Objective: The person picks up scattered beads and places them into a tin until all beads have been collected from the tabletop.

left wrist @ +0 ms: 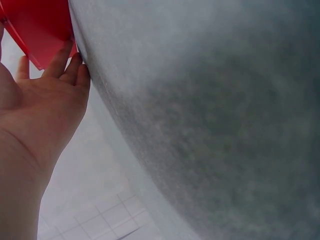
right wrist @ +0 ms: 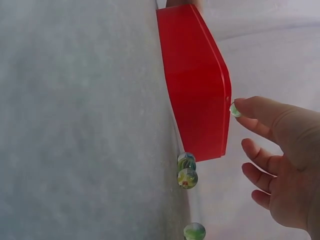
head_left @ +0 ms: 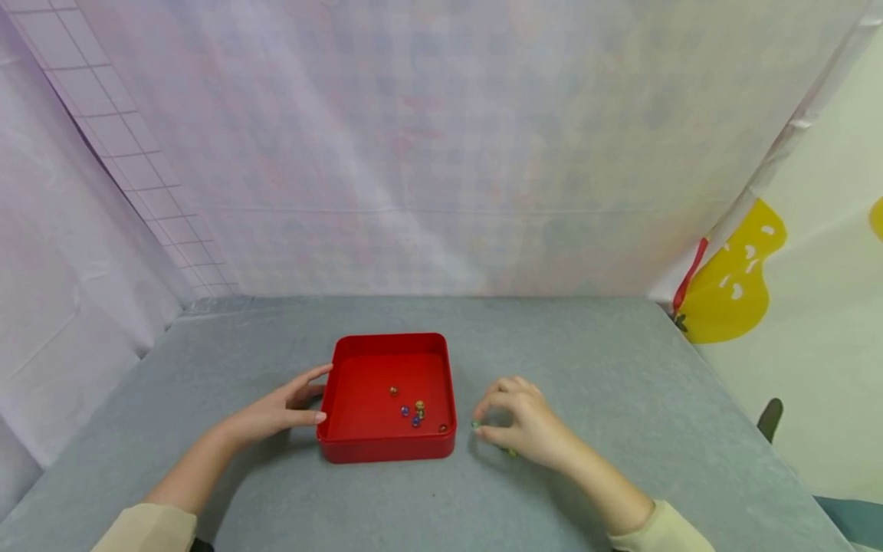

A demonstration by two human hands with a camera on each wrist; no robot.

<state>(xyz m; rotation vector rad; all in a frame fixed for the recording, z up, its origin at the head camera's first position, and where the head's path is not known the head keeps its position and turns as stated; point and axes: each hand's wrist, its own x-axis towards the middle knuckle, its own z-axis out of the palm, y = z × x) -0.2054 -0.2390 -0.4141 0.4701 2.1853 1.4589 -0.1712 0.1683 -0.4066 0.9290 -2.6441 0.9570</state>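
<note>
At twelve o'clock pale sheeting [head_left: 441, 153] hangs behind our grey table [head_left: 586, 345], where a red box [head_left: 386, 450] stands (marbles [head_left: 420, 405] lie inside, mostly toward its four o'clock). Our left hand [head_left: 283, 406], fingers relaxed, touches the box's nine o'clock side; at three, our right hand [head_left: 520, 422] pinches a green marble [right wrist: 235, 110], with loose marbles [right wrist: 187, 178] on the table nearby.

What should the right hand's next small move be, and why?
Probably carry the green marble over the red tray and let go: the right hand pinches it just outside, several marbles lie inside, and the left hand touches the opposite side.
</note>
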